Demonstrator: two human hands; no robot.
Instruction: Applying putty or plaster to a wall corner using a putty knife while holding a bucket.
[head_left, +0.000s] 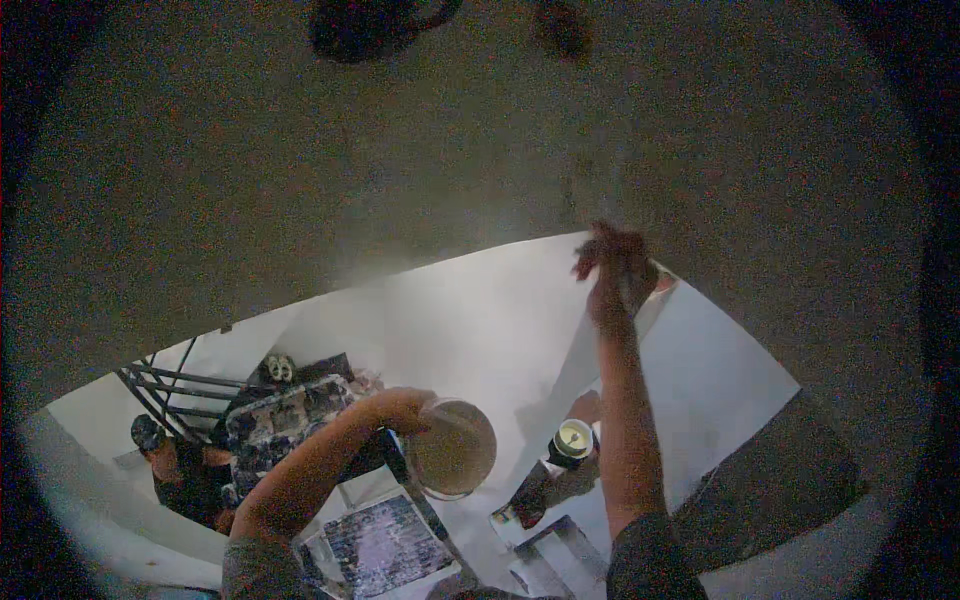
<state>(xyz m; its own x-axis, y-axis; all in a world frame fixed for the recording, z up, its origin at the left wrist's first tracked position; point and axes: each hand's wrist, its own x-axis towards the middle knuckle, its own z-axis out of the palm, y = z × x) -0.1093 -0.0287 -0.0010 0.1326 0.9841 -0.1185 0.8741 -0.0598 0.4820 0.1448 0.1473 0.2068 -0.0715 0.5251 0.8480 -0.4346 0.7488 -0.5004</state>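
Note:
My left hand (408,408) grips the rim of a round bucket (455,450) with tan-brown contents, its fingers partly hidden by the rim. Stretched far out, my right hand (618,255) is at the edge where the white wall (470,300) meets a dark grey-brown surface (450,160). Its fingers look curled together, but the picture is dim and grainy there. Whatever they hold, if anything, cannot be made out.
Below stands a paint-spattered step (385,545) beside a spattered tray-like surface (290,425). A person in a cap (150,435) is at the lower left. Near my right forearm, a white cup (573,438) with pale contents sits by another person's hand (585,405). Dark metal bars (180,385) stand at left.

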